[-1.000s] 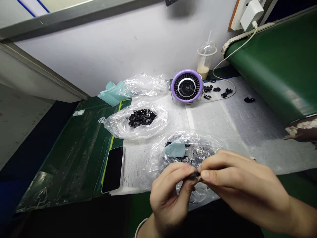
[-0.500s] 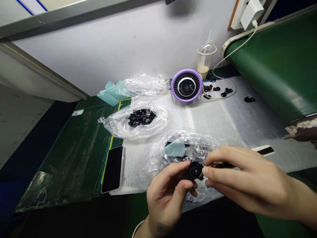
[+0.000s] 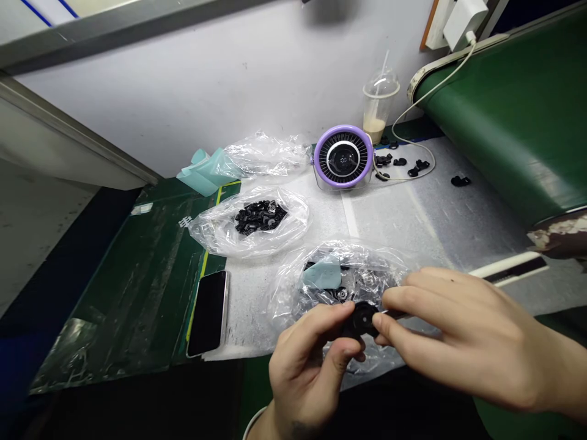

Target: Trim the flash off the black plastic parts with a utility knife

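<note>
Between the fingertips of my left hand (image 3: 312, 366) is a round black plastic part (image 3: 364, 318) with a recessed centre. My right hand (image 3: 463, 333) is closed, its thumb and index finger against the right rim of that part. A slim white-and-black tool (image 3: 513, 270) sticks out behind the right hand; its working end is hidden by the fingers. Just beyond and beneath both hands lies an open clear plastic bag (image 3: 287, 293) with dark and metallic parts and a pale blue piece (image 3: 322, 273) inside.
Farther back, another clear bag (image 3: 211, 229) holds small black parts (image 3: 259, 217). A phone (image 3: 208, 315) lies at left. Behind stand a purple-rimmed fan (image 3: 343, 157) and a lidded drink cup (image 3: 380, 101). Loose black parts (image 3: 418, 168) and a white cable (image 3: 433, 153) lie near the green conveyor belt (image 3: 504, 116).
The slim tool has swung so that more of it shows out to the right. My right fingers have shifted slightly on the black part, which stays in my left hand.
</note>
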Demonstrator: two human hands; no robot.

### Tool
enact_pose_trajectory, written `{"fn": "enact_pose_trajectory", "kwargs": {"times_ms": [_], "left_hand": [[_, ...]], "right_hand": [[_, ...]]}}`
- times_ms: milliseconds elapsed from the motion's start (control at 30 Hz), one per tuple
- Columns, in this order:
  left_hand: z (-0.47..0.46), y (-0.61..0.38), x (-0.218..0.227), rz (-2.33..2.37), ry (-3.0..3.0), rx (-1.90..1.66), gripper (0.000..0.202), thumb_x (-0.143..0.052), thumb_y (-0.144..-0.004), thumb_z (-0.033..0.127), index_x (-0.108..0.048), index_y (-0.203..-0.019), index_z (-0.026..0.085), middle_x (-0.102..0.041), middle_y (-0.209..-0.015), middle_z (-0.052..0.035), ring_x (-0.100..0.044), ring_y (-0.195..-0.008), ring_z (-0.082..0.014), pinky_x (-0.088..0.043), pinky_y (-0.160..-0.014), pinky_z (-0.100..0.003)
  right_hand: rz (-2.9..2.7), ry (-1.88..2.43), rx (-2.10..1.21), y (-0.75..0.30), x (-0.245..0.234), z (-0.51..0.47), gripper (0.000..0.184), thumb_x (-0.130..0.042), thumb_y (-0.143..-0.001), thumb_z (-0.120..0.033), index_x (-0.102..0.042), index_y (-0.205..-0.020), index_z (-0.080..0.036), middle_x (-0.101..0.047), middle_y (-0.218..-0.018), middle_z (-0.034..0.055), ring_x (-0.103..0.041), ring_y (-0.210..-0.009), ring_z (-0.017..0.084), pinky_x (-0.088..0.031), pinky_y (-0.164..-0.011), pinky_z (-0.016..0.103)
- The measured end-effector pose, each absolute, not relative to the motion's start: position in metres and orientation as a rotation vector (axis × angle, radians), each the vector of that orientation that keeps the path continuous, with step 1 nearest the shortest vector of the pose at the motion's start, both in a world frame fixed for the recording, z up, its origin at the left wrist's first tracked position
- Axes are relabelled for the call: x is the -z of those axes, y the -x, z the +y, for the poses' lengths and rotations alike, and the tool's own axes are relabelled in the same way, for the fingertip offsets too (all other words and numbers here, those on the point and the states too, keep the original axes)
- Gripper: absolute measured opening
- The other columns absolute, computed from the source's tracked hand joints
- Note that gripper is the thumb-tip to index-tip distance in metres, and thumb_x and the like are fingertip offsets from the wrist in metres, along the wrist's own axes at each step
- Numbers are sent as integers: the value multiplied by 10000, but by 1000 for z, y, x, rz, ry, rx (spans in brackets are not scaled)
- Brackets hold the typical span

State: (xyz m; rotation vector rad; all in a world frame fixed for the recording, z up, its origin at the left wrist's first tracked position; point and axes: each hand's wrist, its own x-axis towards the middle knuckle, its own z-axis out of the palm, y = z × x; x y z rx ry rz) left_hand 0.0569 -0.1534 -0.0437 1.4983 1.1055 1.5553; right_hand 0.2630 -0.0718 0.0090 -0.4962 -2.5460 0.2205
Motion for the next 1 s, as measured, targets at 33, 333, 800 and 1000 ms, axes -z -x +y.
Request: {"fn": "enact_pose_trajectory", "kwargs": {"times_ms": [33, 333, 800, 1000], "left_hand": [[-153, -57, 44, 1111, -1497, -1561, 323, -722, -983, 220, -732, -1306, 217, -740, -907, -23, -734, -657, -104, -618, -621, -165], [-151, -59, 42, 1103, -1510, -1577, 316, -719, -987, 218, -733, -1302, 210, -738, -883, -15, -730, -662, -101, -604, -623, -162], [-151, -58, 37, 1080, -1581, -1521, 312, -689, -1006, 210, -716, -1316, 188, -743, -878, -21, -721, -692, -118, -592, -666, -216], [-148, -57, 36, 1115, -1667, -1518, 288, -701, -999, 230, -731, -1280, 172, -773, -901, -29, -744, -745, -137, -614, -729, -230]], "right_hand": [[-2539, 487, -198, -263, -8, -72, 217, -541, -1039, -155, -676, -878, -209, -667, -807, 13, -557, -699, 162, -375, -659, 326], [-2520, 502, -239, -263, -6, -72, 220, -547, -1046, -157, -676, -874, -203, -658, -800, 9, -563, -712, 152, -390, -659, 325], [-2510, 352, -159, -266, -10, -68, 292, -532, -1013, -69, -658, -767, -166, -700, -880, 99, -498, -740, 207, -368, -645, 386], [-2565, 346, -204, -269, -12, -70, 322, -481, -1035, -91, -655, -777, -173, -673, -844, 77, -430, -697, 198, -295, -603, 382]]}}
